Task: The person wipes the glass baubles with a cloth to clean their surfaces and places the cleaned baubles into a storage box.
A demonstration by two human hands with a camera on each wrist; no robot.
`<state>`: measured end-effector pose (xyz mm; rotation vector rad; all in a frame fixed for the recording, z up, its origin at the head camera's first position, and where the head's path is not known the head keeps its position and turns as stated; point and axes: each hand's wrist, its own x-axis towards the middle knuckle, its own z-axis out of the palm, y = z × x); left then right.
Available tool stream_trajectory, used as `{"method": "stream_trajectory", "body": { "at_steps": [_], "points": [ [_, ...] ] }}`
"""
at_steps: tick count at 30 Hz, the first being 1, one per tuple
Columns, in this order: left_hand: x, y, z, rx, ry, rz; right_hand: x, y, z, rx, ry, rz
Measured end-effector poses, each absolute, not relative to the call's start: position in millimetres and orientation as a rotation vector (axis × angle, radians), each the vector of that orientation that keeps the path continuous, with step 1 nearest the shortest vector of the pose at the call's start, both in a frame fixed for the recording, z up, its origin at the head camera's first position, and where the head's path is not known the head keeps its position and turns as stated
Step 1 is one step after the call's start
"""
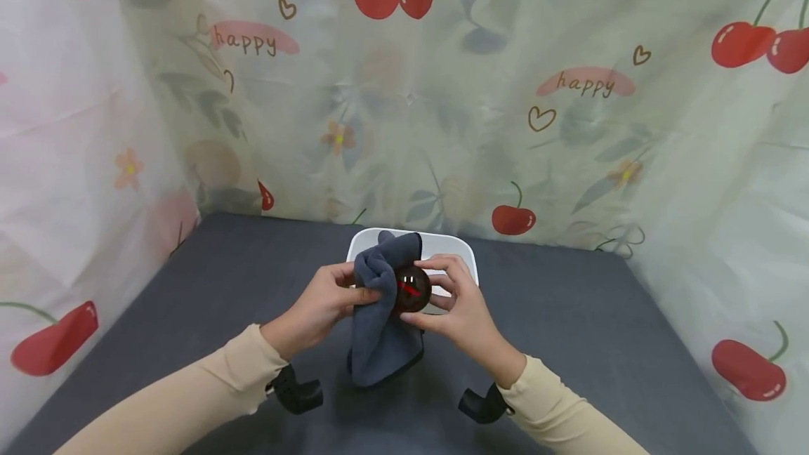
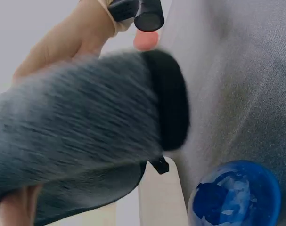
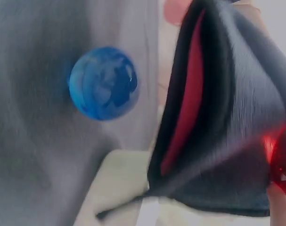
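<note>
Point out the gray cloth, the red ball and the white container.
Gray cloth (image 1: 381,344): head view, lower hanging part.
Red ball (image 1: 413,290): head view, visible middle.
White container (image 1: 447,245): head view, bare inner surface.

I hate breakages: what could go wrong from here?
The right hand holds the glossy red ball with its fingertips, so the ball might slip and hit the white tray.
The blue ball has nothing visible bracing it, so a nudge might set it rolling.
</note>
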<state>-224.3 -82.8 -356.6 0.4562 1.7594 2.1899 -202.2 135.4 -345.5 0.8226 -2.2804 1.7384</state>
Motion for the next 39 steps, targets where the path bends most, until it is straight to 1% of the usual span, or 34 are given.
{"method": "stream_trajectory", "body": {
  "at_steps": [3,6,8,10,14,16,18,22,24,29,31,33,37,39],
  "points": [
    [-222.5,-79.8,-355.2,0.496,1.821,2.130,-210.4,138.5,-356.8,0.834,-2.304,1.596],
    [-221.9,-76.6,-357.3,0.519,1.913,2.070,-211.7,141.4,-359.1,0.850,-2.357,1.314],
    [-222.0,-75.7,-358.9,0.508,1.951,2.061,-212.1,143.0,-359.7,0.863,-2.368,1.250],
    [-222.7,-75.5,-359.9,0.502,1.961,2.071,-212.2,144.6,-359.8,0.848,-2.367,1.384],
    [-225.5,-76.0,-359.1,0.507,1.883,2.114,-212.2,146.9,-361.5,0.777,-2.276,1.859],
    [-226.1,-76.1,-358.3,0.520,1.833,2.108,-211.4,146.7,-362.4,0.791,-2.211,2.007],
    [-226.3,-75.6,-358.0,0.543,1.803,2.090,-210.7,146.2,-362.5,0.848,-2.232,1.926],
    [-226.4,-74.8,-359.8,0.579,1.865,2.051,-210.6,146.2,-360.9,0.945,-2.344,1.423],
    [-226.9,-75.3,-361.1,0.573,1.881,2.050,-211.4,147.6,-360.7,0.953,-2.359,1.326],
    [-227.6,-79.2,-362.3,0.505,1.752,2.105,-212.1,151.1,-363.0,0.941,-2.260,1.746],
    [-227.5,-80.3,-362.2,0.519,1.708,2.096,-212.3,150.2,-363.3,0.950,-2.192,1.835],
    [-226.7,-80.4,-361.8,0.547,1.712,2.061,-212.8,147.8,-363.2,0.978,-2.190,1.733],
    [-224.3,-81.3,-363.2,0.581,1.830,1.997,-212.0,143.1,-362.3,0.991,-2.300,1.133],
    [-223.7,-83.0,-365.5,0.561,1.888,1.984,-210.4,141.9,-363.2,1.004,-2.305,0.914]
  ]
}}
